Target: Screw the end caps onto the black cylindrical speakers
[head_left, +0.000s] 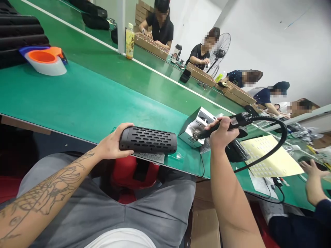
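Your left hand (111, 143) and right hand (223, 133) are bare, and so are your forearms (232, 199). On the left one you carry a line-drawn tattoo (49, 194) of petal-like shapes, reaching toward the wrist. You wear grey trousers (165, 206), creased over the thighs with a central seam, and a white top (121, 238) at the near edge.

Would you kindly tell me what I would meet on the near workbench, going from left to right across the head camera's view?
White roll with an orange core, black slotted housing, silver box, yellow sheet, co-worker's forearm.
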